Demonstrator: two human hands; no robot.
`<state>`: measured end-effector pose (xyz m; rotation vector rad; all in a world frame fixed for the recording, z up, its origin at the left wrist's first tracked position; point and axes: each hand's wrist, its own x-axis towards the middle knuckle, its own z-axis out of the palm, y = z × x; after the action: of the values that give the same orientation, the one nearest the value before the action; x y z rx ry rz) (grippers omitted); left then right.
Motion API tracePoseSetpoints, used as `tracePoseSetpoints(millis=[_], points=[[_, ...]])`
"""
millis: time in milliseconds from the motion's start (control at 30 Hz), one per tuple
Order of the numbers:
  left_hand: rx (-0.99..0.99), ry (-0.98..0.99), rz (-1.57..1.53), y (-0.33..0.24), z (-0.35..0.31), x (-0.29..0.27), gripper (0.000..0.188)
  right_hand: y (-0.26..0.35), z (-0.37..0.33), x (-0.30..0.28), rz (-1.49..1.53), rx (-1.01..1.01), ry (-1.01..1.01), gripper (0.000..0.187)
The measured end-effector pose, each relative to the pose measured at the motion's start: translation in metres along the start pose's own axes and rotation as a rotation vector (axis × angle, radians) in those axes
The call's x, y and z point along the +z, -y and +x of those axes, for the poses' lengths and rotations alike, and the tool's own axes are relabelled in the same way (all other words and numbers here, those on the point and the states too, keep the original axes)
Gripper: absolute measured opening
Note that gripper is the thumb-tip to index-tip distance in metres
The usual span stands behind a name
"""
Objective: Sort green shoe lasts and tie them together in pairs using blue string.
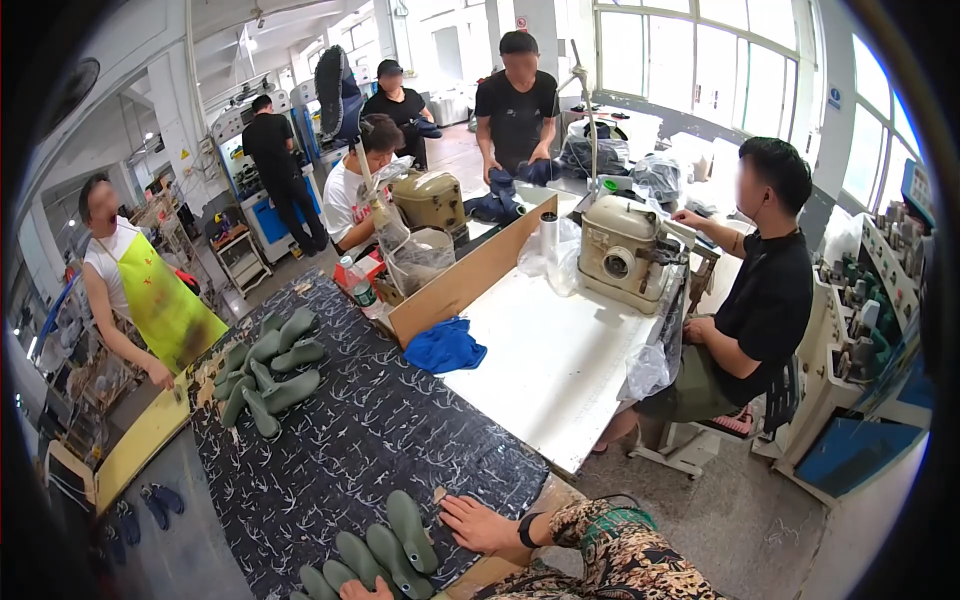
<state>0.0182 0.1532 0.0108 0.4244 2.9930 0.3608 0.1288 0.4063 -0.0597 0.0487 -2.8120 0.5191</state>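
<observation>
From the head camera I look down at a long worktop (330,470) covered with dark patterned cloth. My right hand (483,524) lies flat on the cloth near the close edge, fingers (455,508) stretched out and slightly spread, pinching nothing; a dark band circles the wrist and a patterned sleeve (620,555) follows behind it. Just to its left sits a row of green shoe forms (385,555), the nearest one almost touching my fingertips. My left hand (362,591) barely enters at the bottom edge, resting against that same row; I cannot tell how its fingers are set.

Farther along the cloth, well apart from my hands, a second heap of green shoe forms (268,372) lies piled loosely. A blue rag (444,346) rests where the dark cloth meets a white table (550,370). A wooden board (470,272) stands on edge along that white table, and a beige sewing machine (622,248) sits at its far end.

A person in a black shirt (765,290) sits at the machine, one hand reaching toward it. At the left, a person in a yellow-green apron (165,305) stands beside the worktop with one hand on its edge. Three more people (515,100) work in the background near windows and blue machines.
</observation>
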Motion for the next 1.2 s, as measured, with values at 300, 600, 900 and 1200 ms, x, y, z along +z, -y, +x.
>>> tracePoseSetpoints(millis=[300,600,900,1200], points=[[-0.024,-0.014,0.012,0.001,0.001,0.002,0.052,0.001,0.001,-0.002,0.011,0.0,-0.034,0.046],[-0.001,-0.003,0.043,-0.001,0.002,0.0,0.054,0.002,0.002,-0.008,0.0,-0.008,-0.028,0.044],[-0.07,0.083,0.026,-0.006,0.002,-0.006,0.056,0.003,0.002,-0.008,0.003,-0.019,-0.053,0.043],[-0.055,0.072,0.055,-0.006,0.001,-0.009,0.056,0.001,0.001,0.0,0.014,-0.01,-0.044,0.045]])
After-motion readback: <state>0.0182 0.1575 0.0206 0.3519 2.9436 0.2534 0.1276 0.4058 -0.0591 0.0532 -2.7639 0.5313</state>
